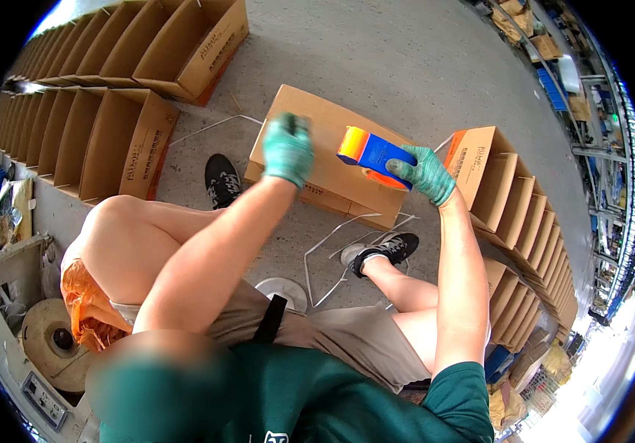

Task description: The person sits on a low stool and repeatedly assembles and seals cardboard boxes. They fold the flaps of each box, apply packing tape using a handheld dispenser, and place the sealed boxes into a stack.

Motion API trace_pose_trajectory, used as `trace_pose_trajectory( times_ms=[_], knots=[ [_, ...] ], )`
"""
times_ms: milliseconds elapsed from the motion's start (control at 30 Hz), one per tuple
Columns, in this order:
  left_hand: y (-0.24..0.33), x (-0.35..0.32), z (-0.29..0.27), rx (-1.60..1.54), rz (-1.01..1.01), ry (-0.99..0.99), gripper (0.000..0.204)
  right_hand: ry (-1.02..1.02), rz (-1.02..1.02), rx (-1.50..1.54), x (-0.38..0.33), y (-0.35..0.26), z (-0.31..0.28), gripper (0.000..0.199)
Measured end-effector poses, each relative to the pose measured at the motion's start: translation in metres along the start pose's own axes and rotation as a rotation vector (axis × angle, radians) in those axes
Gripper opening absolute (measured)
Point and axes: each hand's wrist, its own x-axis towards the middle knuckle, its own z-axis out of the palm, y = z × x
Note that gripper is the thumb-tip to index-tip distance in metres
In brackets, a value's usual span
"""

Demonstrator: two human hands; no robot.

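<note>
A closed cardboard box (332,133) lies on the floor in front of me, between my shoes. My right hand (430,174), in a green glove, is closed around a blue tape dispenser (385,153). The dispenser has a yellow-orange front end and an orange part underneath, and it is held over the right part of the box. Over the box's left end is my left hand (289,151), also green-gloved. Motion blurs its fingers, so I cannot make out whether they hold anything.
Rows of open cardboard boxes (140,148) stand at the left, with more boxes (506,192) at the right. Loose white straps (307,255) lie on the floor near my right shoe. A machine with a large reel (55,343) is at the lower left; shelving (591,151) lines the right.
</note>
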Motion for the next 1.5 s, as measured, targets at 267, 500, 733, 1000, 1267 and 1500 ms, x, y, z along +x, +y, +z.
trace_pose_trajectory(
  times_ms=[267, 500, 733, 1000, 1267, 1500],
  knots=[
    [-0.016, 0.073, -0.068, -0.077, -0.345, 0.054, 0.02, 0.113, -0.015, -0.139, 0.017, 0.002, 0.01, 0.058],
    [-0.069, 0.087, -0.07, -0.005, -0.537, -0.26, 0.024, 0.127, -0.001, -0.226, 0.019, -0.01, 0.017, 0.057],
    [-0.044, 0.077, -0.066, -0.141, -0.25, -0.262, 0.038, 0.142, 0.002, -0.231, 0.018, -0.01, 0.019, 0.058],
    [-0.05, 0.07, -0.045, 0.087, 0.126, -0.555, 0.036, 0.006, 0.178, -0.305, 0.006, -0.029, 0.002, 0.057],
    [-0.049, 0.072, -0.051, 0.202, 0.144, -0.581, 0.043, 0.062, 0.487, -0.59, -0.132, 0.015, -0.112, 0.046],
    [-0.043, 0.071, -0.047, 0.305, 0.118, -0.584, 0.064, 0.013, 0.467, -0.872, -0.101, 0.058, -0.095, 0.059]
  ],
)
